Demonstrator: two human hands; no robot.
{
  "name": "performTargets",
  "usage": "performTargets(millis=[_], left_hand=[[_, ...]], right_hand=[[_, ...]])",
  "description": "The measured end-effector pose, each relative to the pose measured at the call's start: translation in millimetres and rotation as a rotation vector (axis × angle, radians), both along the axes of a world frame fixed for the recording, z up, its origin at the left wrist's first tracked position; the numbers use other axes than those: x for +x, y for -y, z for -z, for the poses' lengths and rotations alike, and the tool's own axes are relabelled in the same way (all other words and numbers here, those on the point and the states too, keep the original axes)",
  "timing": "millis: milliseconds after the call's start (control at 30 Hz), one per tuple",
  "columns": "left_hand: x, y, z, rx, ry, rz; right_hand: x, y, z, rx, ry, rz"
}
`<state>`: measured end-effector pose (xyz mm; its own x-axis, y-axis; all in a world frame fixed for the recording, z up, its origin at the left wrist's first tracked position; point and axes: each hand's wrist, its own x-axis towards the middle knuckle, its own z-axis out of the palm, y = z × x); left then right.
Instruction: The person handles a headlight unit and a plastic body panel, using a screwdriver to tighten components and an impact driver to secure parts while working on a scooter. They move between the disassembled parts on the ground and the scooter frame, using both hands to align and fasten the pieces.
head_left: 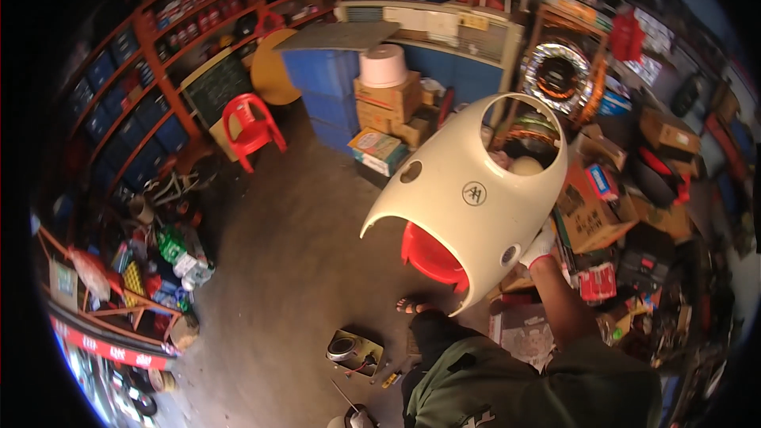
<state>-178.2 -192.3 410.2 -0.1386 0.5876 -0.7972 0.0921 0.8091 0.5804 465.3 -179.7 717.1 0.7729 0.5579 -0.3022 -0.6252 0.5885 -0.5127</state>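
Note:
A cream molded shell [507,190], with a large round opening at the top, a small hole, an arched lower cutout and a round emblem, is held tilted in front of me. My right hand [539,244], in a white glove with a red cuff, grips its right edge near a small round fitting [510,254]. My left hand is not visible. A red plastic chair [436,257] shows through and below the lower cutout; whether the shell touches it I cannot tell. My sandaled foot [409,305] is on the floor nearby.
Cardboard boxes [590,214] and clutter crowd the right. Ahead are blue bins [321,87], a red chair [252,128] and stacked tires [559,79]. Shelving [139,24] and a cluttered orange rack [143,313] line the left. A small tray with parts [353,353] lies on the floor.

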Motion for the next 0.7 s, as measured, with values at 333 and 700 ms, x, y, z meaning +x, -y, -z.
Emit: performTargets(millis=[333, 700], left_hand=[[72, 0, -3, -0.066, 0.047, 0.327], [240, -57, -16, -0.082, 0.076, 0.662]], right_hand=[[39, 108, 11, 0.067, 0.015, 0.294], [92, 157, 59, -0.078, -0.079, 0.447]])
